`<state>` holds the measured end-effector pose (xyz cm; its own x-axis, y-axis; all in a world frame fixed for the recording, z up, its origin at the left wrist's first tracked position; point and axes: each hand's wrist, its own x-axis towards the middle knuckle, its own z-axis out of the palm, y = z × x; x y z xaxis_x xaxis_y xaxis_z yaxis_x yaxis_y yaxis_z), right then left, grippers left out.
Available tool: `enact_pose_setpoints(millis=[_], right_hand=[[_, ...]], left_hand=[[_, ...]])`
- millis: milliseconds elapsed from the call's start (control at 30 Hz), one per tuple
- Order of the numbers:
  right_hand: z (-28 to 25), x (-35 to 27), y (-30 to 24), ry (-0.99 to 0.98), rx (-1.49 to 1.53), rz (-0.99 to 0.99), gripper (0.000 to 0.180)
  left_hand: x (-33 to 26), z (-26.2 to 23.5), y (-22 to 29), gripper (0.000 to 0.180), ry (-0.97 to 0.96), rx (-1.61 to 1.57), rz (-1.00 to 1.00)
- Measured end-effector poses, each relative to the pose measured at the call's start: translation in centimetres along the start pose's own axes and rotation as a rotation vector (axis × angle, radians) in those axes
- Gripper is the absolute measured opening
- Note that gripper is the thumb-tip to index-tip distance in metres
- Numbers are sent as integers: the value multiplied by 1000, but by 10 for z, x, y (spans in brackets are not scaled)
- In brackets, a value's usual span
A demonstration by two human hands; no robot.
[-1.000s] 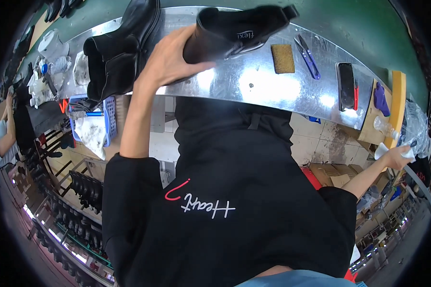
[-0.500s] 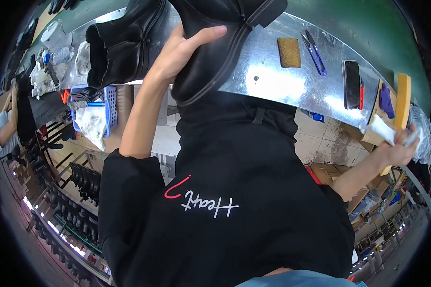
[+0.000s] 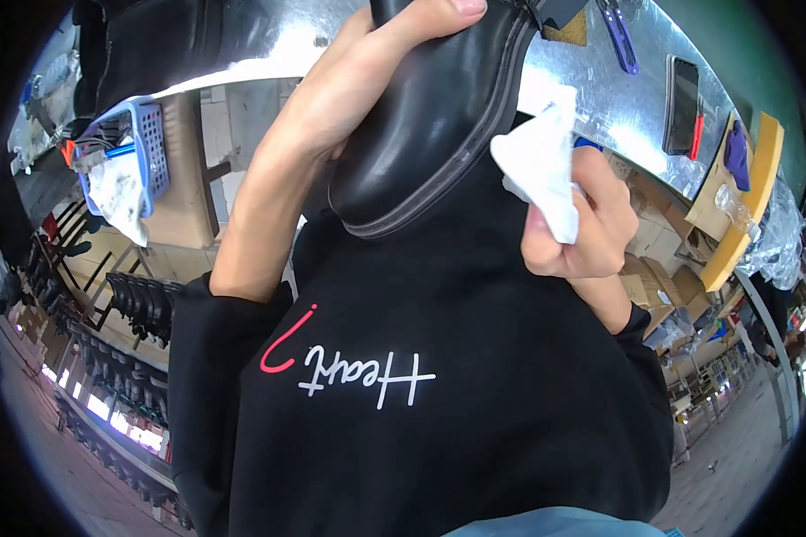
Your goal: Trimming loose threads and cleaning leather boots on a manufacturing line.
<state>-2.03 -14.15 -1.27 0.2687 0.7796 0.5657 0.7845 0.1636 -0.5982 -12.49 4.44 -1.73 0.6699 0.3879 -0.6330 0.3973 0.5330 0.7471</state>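
Note:
My left hand [image 3: 358, 89] grips a black leather boot [image 3: 430, 116] and holds it close in front of my chest, toe end pointing down toward me. My right hand [image 3: 582, 224] holds a crumpled white cloth [image 3: 539, 166] pressed against the boot's right side near the sole edge. A second black boot [image 3: 161, 45] lies on the shiny metal worktable [image 3: 618, 98] at the upper left. My black sweatshirt fills the lower half of the view.
On the table lie a dark phone [image 3: 681, 103], a blue-handled tool [image 3: 620, 36] and a tan sponge [image 3: 569, 27]. A blue plastic basket [image 3: 121, 152] hangs at the left. Cardboard boxes [image 3: 654, 268] and a yellow board [image 3: 748, 206] sit at the right; racks of black shoes [image 3: 139, 304] stand lower left.
My left hand has brought the boot off the table and up close to my chest. My right hand came in from the far right with the white cloth and now presses it on the boot.

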Motion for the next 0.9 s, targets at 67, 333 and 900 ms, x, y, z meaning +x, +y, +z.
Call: enact_pose_setpoints(millis=[67,333,900], right_hand=[[2,-1,1,-54,-9,-15,46],[5,3,5,-85,-45,-87,48],[5,17,1,-247,76,-184,39]], left_hand=[[3,1,0,70,-17,28,35],[1,9,20,48,-93,-77,-41],[1,10,21,39,-136,-85,22]])
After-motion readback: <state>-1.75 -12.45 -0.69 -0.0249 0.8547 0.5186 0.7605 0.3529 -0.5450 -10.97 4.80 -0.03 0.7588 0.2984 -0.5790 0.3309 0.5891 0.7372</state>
